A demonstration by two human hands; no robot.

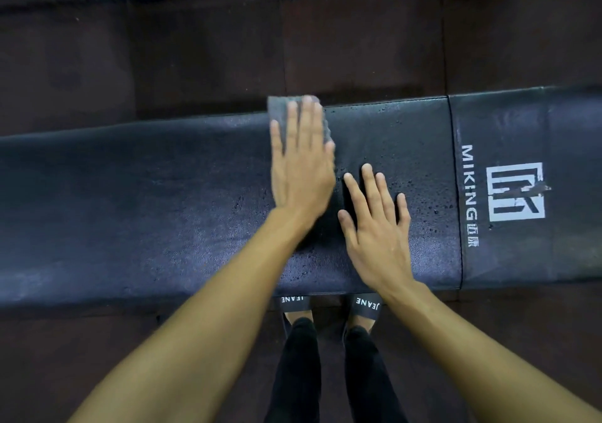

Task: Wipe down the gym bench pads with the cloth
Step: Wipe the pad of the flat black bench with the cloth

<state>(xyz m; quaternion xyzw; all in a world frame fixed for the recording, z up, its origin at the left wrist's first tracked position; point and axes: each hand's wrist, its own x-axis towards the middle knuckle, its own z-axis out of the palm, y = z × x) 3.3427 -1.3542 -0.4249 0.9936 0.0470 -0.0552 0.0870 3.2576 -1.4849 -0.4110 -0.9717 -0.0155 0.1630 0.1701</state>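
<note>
Two feet in black slides [294, 302] and dark trouser legs [299, 373] stand on the floor at the near edge of the long black pad [130, 211]. The right hand [374, 224] lies flat on the pad, fingers straight and spread, holding nothing. Just beside it, the left hand [301, 165], slightly blurred, presses flat on the grey cloth [278, 110] with its fingers straight and a little apart. The cloth lies at the pad's far edge. Dark specks dot the pad around the hands; leftward it has a dull, streaky sheen. Past a seam on the right, the second pad [521, 129] bears a scuffed white "MIKING" logo. Beyond lie dim brown floor tiles [195, 48].
</note>
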